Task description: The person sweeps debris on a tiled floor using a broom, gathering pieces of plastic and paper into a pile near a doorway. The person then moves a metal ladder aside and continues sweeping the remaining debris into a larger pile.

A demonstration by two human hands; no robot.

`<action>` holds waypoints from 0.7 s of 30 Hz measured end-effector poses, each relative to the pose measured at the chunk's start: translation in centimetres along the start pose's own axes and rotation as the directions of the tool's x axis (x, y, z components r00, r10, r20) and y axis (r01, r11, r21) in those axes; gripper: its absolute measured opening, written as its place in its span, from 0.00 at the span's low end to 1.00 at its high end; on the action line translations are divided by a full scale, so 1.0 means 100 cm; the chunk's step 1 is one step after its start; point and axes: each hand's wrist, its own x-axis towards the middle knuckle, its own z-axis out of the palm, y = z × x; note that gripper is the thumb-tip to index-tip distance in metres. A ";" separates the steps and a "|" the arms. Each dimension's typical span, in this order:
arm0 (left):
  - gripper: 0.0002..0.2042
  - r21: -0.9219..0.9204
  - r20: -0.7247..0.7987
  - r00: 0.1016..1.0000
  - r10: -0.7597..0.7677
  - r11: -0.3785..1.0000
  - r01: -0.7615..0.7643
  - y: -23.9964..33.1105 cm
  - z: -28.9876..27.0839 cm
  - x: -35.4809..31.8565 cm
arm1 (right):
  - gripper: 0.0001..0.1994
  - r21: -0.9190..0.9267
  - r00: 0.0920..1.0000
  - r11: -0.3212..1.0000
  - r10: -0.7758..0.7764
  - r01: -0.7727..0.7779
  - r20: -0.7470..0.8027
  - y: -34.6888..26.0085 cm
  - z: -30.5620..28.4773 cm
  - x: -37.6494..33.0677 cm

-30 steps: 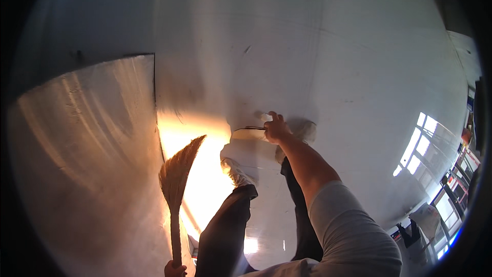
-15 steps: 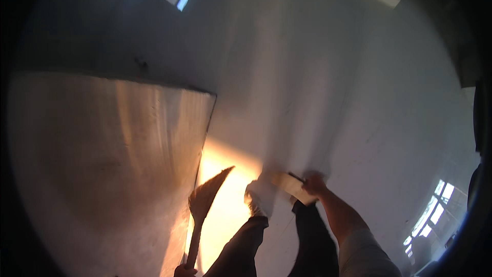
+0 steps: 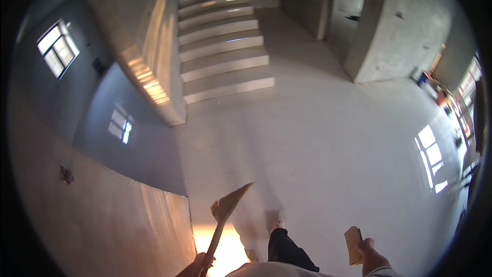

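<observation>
Pale, glossy floor point(image 3: 318, 154) runs toward a flight of steps point(image 3: 223, 54); a wall point(image 3: 123, 220) stands on the left, beside a glaring patch of light point(image 3: 230, 249). Left hand point(image 3: 203, 261): closed around a broom point(image 3: 221, 217), which points ahead and leans rightward, its bristles apparently clear of the floor. Right hand point(image 3: 366, 246): gripping a flat tan piece point(image 3: 352, 243) by its side, out to the right and well apart from the broom; kind of piece cannot be determined. Judged sound handling: firm grip on the broom, bristles clear of the wall, tan piece steady, footing checked where glare obscures the floor.
</observation>
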 end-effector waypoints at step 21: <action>0.16 0.824 0.520 0.848 0.104 0.198 -0.531 0.328 0.484 -0.072 | 0.22 0.298 0.848 0.803 0.430 -0.517 0.311 0.417 0.178 -0.208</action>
